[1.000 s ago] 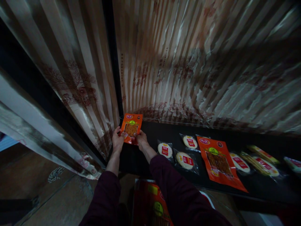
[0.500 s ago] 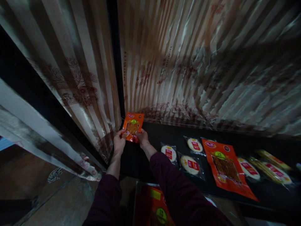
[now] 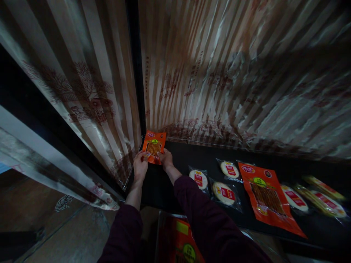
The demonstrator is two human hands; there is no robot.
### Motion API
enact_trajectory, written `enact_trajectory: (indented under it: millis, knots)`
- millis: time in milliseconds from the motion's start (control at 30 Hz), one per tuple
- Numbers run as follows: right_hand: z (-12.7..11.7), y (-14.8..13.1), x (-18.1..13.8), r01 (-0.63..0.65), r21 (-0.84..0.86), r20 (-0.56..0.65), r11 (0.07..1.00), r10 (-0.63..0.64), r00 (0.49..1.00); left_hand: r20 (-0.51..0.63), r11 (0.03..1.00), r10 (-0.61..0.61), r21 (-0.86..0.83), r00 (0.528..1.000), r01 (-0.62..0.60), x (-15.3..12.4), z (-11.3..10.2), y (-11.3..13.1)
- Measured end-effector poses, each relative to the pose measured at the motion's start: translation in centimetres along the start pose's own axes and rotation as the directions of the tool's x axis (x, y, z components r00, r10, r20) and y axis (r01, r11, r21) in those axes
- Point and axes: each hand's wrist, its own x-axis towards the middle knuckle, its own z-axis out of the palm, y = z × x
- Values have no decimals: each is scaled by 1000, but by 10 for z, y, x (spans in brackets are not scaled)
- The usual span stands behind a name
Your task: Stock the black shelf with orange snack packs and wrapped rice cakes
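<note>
At shelf (image 3: pixel 186 153), back-left: left hand (image 3: pixel 140 165) and right hand (image 3: pixel 166 159) pinch small packet (image 3: pixel 155 140) of brown sticks (image 3: pixel 153 148).
Along shelf: wrappers (image 3: pixel 199 179) around pale cakes (image 3: pixel 229 170).
Below shelf: container (image 3: pixel 159 220) holding orange packaging (image 3: pixel 181 239).

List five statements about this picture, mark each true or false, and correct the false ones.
1. The left hand and right hand both hold a small orange packet. True.
2. The small orange packet is to the right of every round pack. False: it is to the left of them all.
3. A bigger-looking orange packet lies between round packs. True.
4. Both sleeves are white. False: they are dark purple.
5. Striped sheeting rises behind the black surface. True.
</note>
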Motion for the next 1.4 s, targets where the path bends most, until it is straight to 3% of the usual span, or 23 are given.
enact_trajectory:
  millis: [233, 467, 767, 1000, 1100, 1400]
  knots:
    - [-1, -10, -8, 96, -218, -63, 971, -112, 992, 15, 954, 108, 278, 994, -108, -11, 8, 1]
    - [-2, -16, -14, 179, -364, 2, 914, -192, 981, 55, 887, 181, 423, 982, -187, -23, 15, 6]
    - [2, -24, -22, 133, -691, 21, 711, -164, 986, 90, 813, 239, 527, 967, -249, -26, 13, 9]
    - [0, -20, -23, 233, -729, 124, 643, -210, 970, 105, 790, 241, 556, 965, -258, -27, 13, 7]
    - [0, -17, -23, 224, -750, 111, 623, -216, 970, 120, 767, 241, 585, 963, -265, -27, 13, 7]
    - [-1, -16, -15, 244, -753, 196, 611, -145, 970, 114, 771, 265, 571, 957, -282, -24, 10, 4]
